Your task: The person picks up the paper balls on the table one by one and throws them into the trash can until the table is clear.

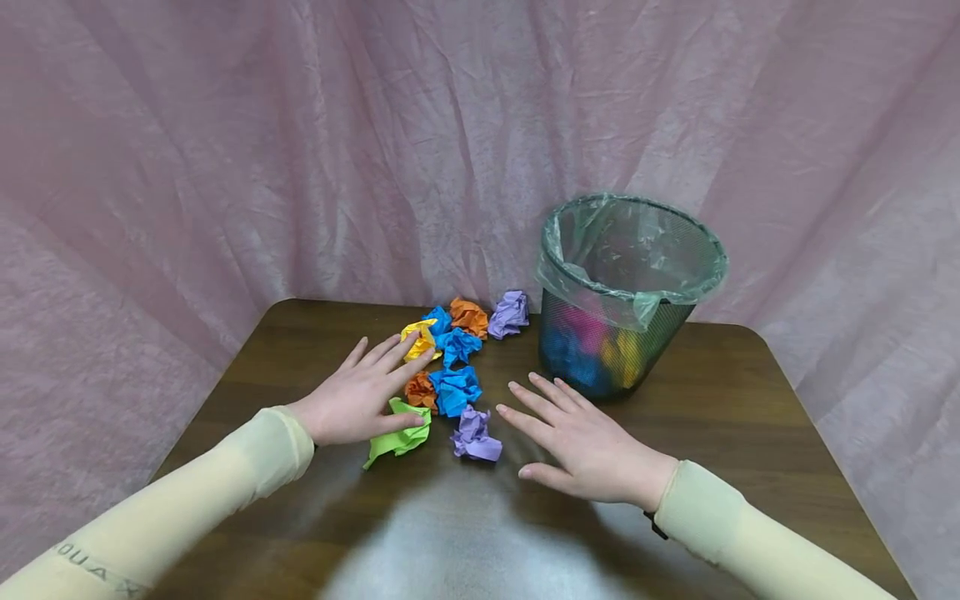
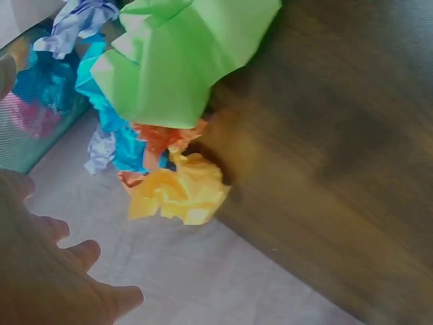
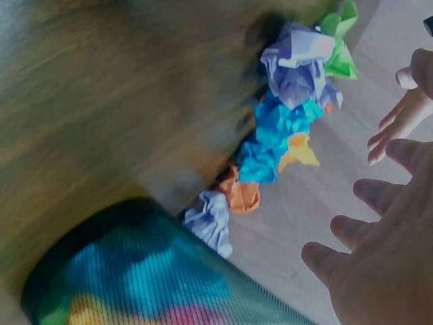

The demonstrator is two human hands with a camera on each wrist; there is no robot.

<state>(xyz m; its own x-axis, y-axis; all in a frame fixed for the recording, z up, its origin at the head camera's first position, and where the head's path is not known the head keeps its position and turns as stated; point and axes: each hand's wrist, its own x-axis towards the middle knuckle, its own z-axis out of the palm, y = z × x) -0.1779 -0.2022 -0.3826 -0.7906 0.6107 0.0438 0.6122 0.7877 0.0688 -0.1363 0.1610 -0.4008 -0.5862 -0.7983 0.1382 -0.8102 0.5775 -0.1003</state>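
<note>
I read mirrored lettering on the left sleeve (image 1: 97,571), roughly "AUQ" upside down and cut off by the frame edge, so I cannot make out the full word. Left hand (image 1: 358,393) lies flat with fingers spread, over the green paper ball (image 1: 400,433) and reaching the yellow paper ball (image 1: 420,337); right hand (image 1: 577,437) is likewise flat and spread, holding nothing, just beside the purple paper ball (image 1: 474,435). The mesh bin (image 1: 617,293) on the table (image 1: 750,400) holds coloured paper seen only dimly through mesh and liner (both wrist views are blurred).
</note>
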